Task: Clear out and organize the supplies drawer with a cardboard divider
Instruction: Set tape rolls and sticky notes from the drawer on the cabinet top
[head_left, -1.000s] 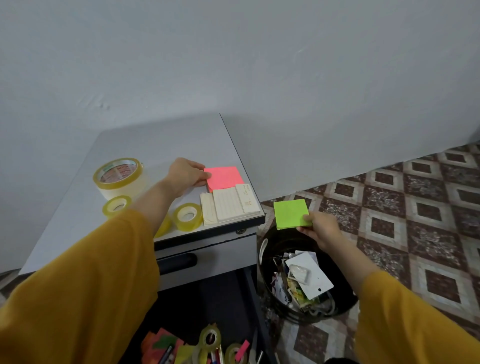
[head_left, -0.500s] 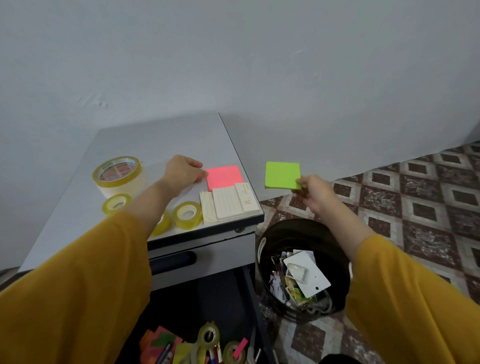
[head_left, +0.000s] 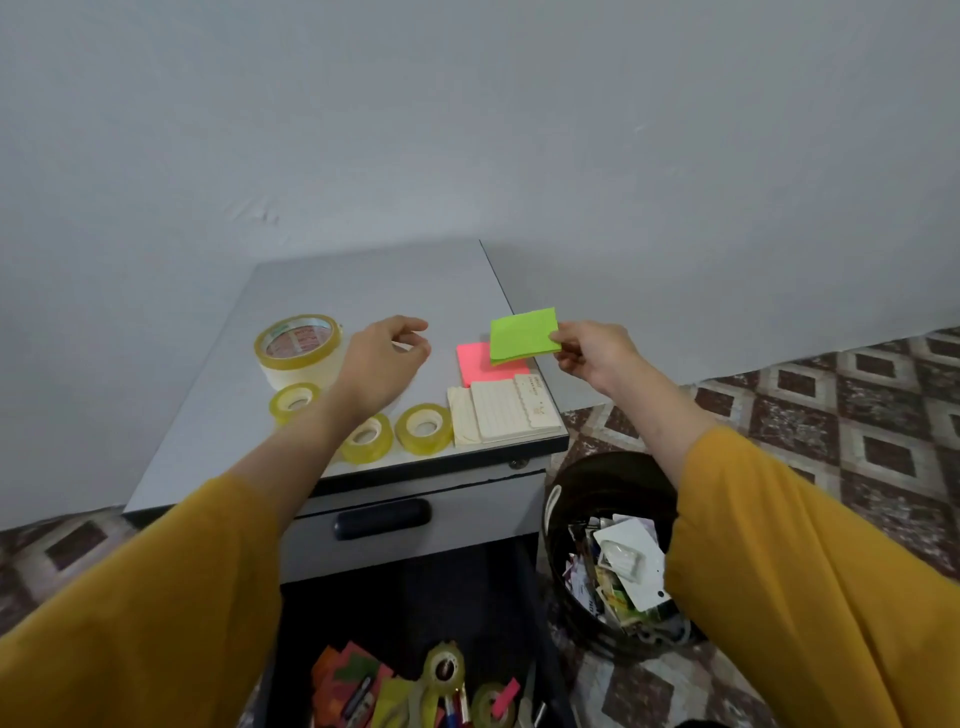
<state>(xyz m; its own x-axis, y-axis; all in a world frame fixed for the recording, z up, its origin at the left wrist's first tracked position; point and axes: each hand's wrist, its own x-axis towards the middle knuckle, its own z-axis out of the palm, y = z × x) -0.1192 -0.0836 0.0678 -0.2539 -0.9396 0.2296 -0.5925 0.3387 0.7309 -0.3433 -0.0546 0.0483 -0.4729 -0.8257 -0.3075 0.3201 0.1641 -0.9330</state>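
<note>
Nearest the camera, the open supplies drawer (head_left: 405, 603) holds a jumble of coloured paper scraps, pens and at least 2 tape dispensers (head_left: 445, 667), so the clearing-out looks only partly done. Beside it on the floor, a black bin (head_left: 597, 465) is well filled with discarded packaging and papers. Above the open drawer, a second drawer with a dark handle (head_left: 382, 518) is closed. On the grey surface (head_left: 374, 286), sorted items sit in groups: 3 small tape rolls (head_left: 424, 428) in a loose row, a large tape roll (head_left: 297, 345) behind them, cream note pads (head_left: 501, 410) at the front right corner and a pink sticky pad (head_left: 475, 366) just behind those. The left hand (head_left: 379, 364) hovers above the surface, fingers loosely curled and holding nothing. The right hand (head_left: 592, 353) pinches the green sticky pad (head_left: 523, 335) by its right edge, in the air over the pink pad, probably to set it there. No cardboard divider is in view, so fitting it and refilling the drawer appear to remain.
</note>
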